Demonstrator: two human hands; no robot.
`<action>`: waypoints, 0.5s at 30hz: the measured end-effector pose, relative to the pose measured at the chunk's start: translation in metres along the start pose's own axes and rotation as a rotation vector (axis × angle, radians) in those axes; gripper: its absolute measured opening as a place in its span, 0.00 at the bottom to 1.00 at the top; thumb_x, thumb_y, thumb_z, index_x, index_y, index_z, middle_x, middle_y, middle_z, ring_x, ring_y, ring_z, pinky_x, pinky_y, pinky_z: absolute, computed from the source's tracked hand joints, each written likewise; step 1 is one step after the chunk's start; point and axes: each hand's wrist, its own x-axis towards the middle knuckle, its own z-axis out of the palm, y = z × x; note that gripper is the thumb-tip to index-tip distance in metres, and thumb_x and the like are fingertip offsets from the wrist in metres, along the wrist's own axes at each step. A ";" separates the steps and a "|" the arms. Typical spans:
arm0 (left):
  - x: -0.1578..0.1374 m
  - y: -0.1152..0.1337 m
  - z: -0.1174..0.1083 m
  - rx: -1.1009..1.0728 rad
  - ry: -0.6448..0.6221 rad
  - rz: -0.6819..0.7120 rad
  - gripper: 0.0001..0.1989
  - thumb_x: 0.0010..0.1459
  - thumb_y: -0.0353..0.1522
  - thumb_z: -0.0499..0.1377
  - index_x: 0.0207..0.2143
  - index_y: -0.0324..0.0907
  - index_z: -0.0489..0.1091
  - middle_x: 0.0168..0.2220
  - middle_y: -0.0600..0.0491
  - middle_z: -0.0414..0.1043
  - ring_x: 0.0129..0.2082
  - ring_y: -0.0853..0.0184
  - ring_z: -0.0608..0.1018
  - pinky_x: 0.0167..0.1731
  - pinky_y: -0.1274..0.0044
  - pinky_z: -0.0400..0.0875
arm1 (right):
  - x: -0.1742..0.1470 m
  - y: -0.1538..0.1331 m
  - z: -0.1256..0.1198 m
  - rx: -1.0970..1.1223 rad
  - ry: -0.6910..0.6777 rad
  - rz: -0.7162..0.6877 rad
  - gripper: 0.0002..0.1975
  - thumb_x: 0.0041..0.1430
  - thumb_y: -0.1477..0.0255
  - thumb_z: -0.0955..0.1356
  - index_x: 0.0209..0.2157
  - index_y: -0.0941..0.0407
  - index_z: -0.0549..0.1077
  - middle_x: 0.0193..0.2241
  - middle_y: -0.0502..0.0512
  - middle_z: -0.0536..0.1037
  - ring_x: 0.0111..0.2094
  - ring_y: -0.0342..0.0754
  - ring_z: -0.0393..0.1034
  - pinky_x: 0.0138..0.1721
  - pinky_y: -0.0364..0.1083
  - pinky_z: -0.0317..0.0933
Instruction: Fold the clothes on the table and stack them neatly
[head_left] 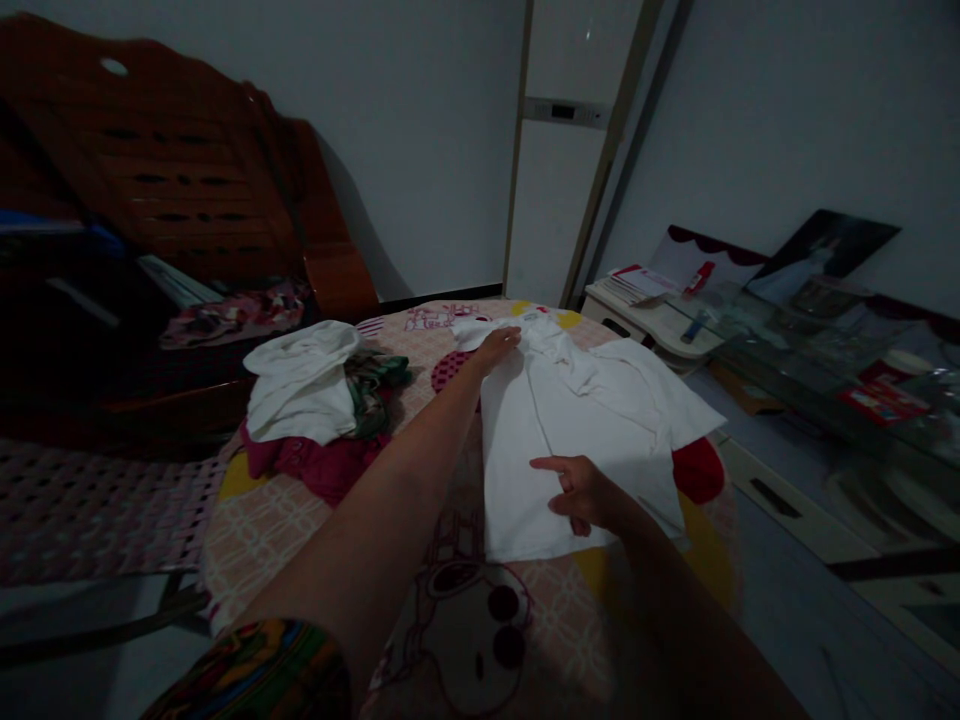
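A white T-shirt (600, 420) lies spread on the round table, its collar end away from me and its hem toward me. Fabric is bunched and wrinkled around the upper middle, and one sleeve sticks out to the right. At the far left shoulder, my left hand (499, 348) has its fingers closed together on the cloth. My right hand (583, 492) is over the lower part of the shirt, index finger stretched out to the left and the other fingers partly curled, with nothing visible between them. A long crease runs down the shirt between my hands.
A patterned tablecloth (480, 640) covers the table. On its left sits a pile of clothes, with white cloth (304, 380) on top and magenta cloth (315, 465) below. A wooden chair (180, 170) stands behind left; a glass-topped cabinet (810, 350) is at right.
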 end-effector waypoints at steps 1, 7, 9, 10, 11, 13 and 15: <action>-0.001 0.000 0.001 0.018 -0.037 0.007 0.17 0.63 0.29 0.54 0.50 0.39 0.77 0.54 0.45 0.77 0.52 0.62 0.78 0.55 0.70 0.71 | 0.000 0.001 -0.001 -0.039 -0.009 0.008 0.43 0.46 0.74 0.68 0.66 0.65 0.60 0.12 0.39 0.66 0.11 0.42 0.62 0.13 0.39 0.54; -0.027 -0.002 -0.004 0.248 -0.005 -0.009 0.18 0.57 0.22 0.52 0.43 0.37 0.80 0.46 0.46 0.80 0.47 0.60 0.80 0.53 0.70 0.71 | 0.002 0.005 -0.005 -0.379 0.131 -0.238 0.25 0.49 0.73 0.73 0.51 0.61 0.76 0.14 0.42 0.65 0.16 0.39 0.58 0.23 0.41 0.53; -0.041 -0.005 -0.004 0.460 0.028 0.010 0.18 0.61 0.24 0.53 0.49 0.38 0.77 0.50 0.44 0.78 0.52 0.59 0.78 0.56 0.68 0.69 | 0.003 0.006 -0.003 -0.479 0.178 -0.313 0.19 0.51 0.73 0.73 0.47 0.59 0.78 0.17 0.44 0.67 0.19 0.40 0.59 0.26 0.42 0.54; -0.047 -0.006 -0.004 0.560 0.001 0.040 0.19 0.62 0.26 0.54 0.52 0.39 0.75 0.53 0.43 0.76 0.55 0.57 0.76 0.58 0.67 0.67 | 0.004 0.007 -0.002 -0.531 0.175 -0.333 0.18 0.51 0.74 0.73 0.46 0.58 0.78 0.19 0.44 0.68 0.21 0.41 0.60 0.28 0.42 0.55; -0.053 -0.008 -0.004 0.633 -0.049 0.077 0.19 0.63 0.28 0.54 0.55 0.39 0.73 0.57 0.42 0.73 0.59 0.56 0.73 0.61 0.66 0.65 | 0.005 0.007 0.000 -0.586 0.164 -0.347 0.18 0.49 0.75 0.73 0.45 0.58 0.77 0.20 0.45 0.69 0.23 0.41 0.61 0.29 0.42 0.55; -0.061 -0.009 -0.002 0.702 -0.135 0.138 0.21 0.64 0.31 0.55 0.59 0.41 0.69 0.62 0.41 0.67 0.64 0.55 0.68 0.64 0.63 0.61 | 0.005 0.007 0.002 -0.666 0.155 -0.372 0.18 0.47 0.77 0.73 0.43 0.57 0.76 0.23 0.45 0.70 0.25 0.42 0.62 0.31 0.42 0.55; -0.065 -0.010 -0.003 0.671 -0.128 0.140 0.22 0.65 0.31 0.55 0.61 0.41 0.67 0.64 0.42 0.65 0.65 0.57 0.67 0.65 0.65 0.60 | 0.005 0.004 0.003 -0.654 0.181 -0.383 0.15 0.48 0.78 0.73 0.40 0.57 0.76 0.23 0.45 0.69 0.26 0.42 0.62 0.32 0.42 0.55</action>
